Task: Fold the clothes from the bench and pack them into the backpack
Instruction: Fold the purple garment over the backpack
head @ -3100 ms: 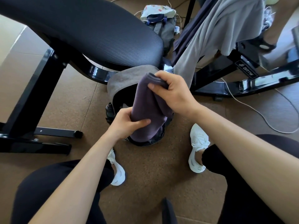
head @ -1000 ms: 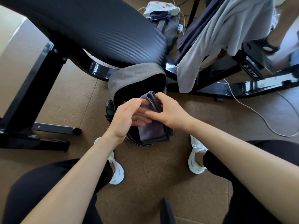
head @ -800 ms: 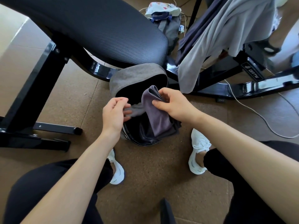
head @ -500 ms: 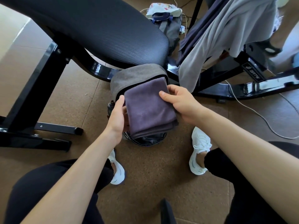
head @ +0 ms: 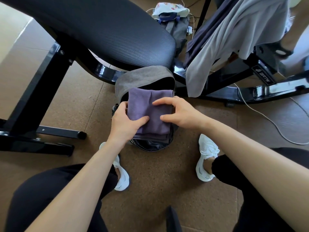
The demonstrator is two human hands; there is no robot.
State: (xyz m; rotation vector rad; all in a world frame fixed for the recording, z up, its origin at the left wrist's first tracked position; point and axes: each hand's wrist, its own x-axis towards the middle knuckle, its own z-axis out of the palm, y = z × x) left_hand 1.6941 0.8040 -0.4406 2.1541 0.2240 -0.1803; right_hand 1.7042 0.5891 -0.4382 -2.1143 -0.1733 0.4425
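One folded purple garment (head: pixel 150 111) lying across the open backpack's (head: pixel 138 77) mouth — left hand (head: pixel 124 124) pinching its 9 o'clock edge, thumb on top; right hand (head: pixel 179 114) at 3 o'clock, fingers (head: pixel 162 101) spread loose, resting on it.

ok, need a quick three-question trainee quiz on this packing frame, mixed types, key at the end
1. True or false: the backpack is zipped shut.
2. What hangs on the bench frame? A) a light grey garment B) a red towel C) a pair of jeans
3. Fill in: the left hand grips the folded purple cloth by its ___ edge, with the right hand resting on top.

Key
1. False: its mouth is open, and the cloth lies across it.
2. A
3. left
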